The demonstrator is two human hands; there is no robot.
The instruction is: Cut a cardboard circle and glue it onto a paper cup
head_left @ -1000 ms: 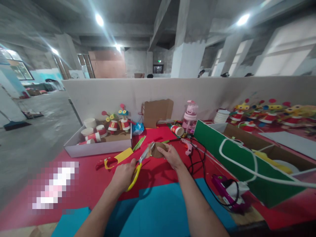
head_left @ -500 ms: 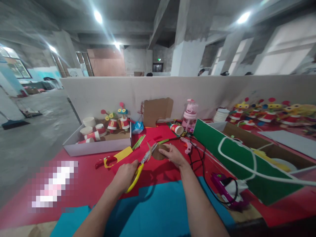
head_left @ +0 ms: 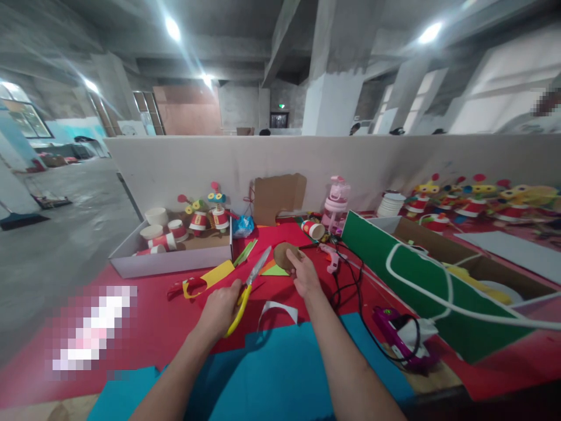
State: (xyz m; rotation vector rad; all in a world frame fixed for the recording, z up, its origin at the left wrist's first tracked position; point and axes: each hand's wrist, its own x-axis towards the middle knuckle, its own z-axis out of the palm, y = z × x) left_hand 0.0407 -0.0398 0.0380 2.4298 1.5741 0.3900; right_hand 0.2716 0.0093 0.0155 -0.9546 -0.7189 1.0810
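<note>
Head view: from where I stand, what seems to matter most is how the scissors (head_left: 258, 268) lie to the brown disc (head_left: 279, 256). The left hand (head_left: 222, 307) has its grip wrapped around the yellow handles, and the blades look together or very nearly so; their exact spread is too small to tell. The scissors' long axis runs slantwise, from the handles low and near the person to the tip, farther off and to the right. That tip ends just beside the disc's left edge. A narrow gap seems to part them, though I cannot judge which sits higher.

The disc is in the right hand (head_left: 304, 273), whose grip pinches it by its right side, thumb across its face. Its broad face is turned toward the person, with the left part of the rim free of the fingers and toward the blades. So the disc lies up and to the right of the left grip, and the right hand is plainly nearer to it.

Below the gap between the hands is a curved white strip (head_left: 286, 308), near the edge of the blue sheets (head_left: 284, 362); whether it touches the red surface (head_left: 162, 321), I cannot tell. A pink glue gun (head_left: 332, 258) lies to the right of the right hand.
</note>
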